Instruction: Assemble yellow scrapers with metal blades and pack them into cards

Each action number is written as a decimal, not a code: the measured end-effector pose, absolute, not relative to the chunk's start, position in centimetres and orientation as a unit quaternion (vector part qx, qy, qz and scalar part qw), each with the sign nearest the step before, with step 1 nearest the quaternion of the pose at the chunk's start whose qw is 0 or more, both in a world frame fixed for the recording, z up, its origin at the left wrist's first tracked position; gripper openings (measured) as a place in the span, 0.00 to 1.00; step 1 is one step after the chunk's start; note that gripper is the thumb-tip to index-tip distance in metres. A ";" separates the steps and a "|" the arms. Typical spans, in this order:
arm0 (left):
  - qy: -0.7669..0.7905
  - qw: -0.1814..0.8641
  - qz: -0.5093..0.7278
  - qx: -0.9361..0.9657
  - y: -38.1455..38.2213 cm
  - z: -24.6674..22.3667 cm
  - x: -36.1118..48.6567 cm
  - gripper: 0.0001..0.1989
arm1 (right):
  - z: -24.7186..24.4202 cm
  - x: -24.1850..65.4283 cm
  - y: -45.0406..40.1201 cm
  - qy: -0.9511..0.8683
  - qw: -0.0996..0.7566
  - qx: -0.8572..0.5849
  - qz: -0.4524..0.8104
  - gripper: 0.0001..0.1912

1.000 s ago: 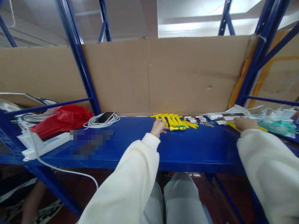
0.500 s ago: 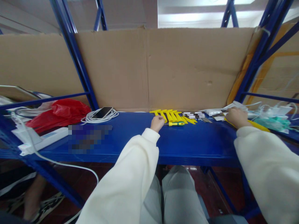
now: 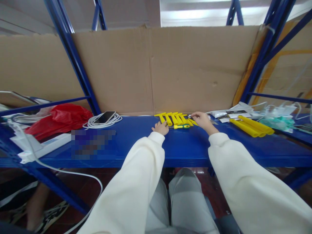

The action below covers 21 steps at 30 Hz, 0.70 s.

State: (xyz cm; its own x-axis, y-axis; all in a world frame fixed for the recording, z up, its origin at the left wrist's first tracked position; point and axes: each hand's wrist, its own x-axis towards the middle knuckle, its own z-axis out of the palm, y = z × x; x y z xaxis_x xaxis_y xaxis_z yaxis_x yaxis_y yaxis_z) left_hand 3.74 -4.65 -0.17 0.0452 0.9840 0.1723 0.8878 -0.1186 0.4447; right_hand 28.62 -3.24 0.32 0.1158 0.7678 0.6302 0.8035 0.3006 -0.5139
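Note:
Several yellow T-shaped pieces [image 3: 174, 118] lie in a row on the blue shelf [image 3: 136, 143]. In front of them rests a yellow and green screwdriver [image 3: 181, 126]. My left hand [image 3: 161, 128] is at the screwdriver's left, close to the yellow pieces, its fingers apart. My right hand [image 3: 201, 120] reaches over the small white and dark parts at the row's right end, fingers bent down; whatever is between the fingertips is too small to make out. Several long yellow tubes [image 3: 252, 126] lie farther right.
Packets [image 3: 235, 113] and a green bag [image 3: 278, 123] lie at the right. A phone [image 3: 105, 117] sits on a coiled white cable [image 3: 90, 123]. A red bag [image 3: 64, 118] and a white power strip [image 3: 52, 147] are at the left. Cardboard [image 3: 117, 71] stands behind.
My right hand has moved left from the long yellow tubes to the small parts, uncovering the tubes. My left hand has opened its fingers. The view has shifted slightly.

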 end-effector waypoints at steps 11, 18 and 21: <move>0.648 0.038 0.215 0.730 -3.9 1.1 2.6 0.19 | -0.5 29.8 -3.1 -0.662 0.434 -0.610 0.022 0.13; 0.679 0.157 0.352 0.625 -2.7 0.6 1.8 0.28 | -0.4 29.9 -3.4 -0.646 0.415 -0.640 0.032 0.13; 0.666 0.222 0.407 0.584 -1.8 0.3 1.7 0.24 | -0.5 30.2 -3.3 -0.654 0.422 -0.627 0.030 0.12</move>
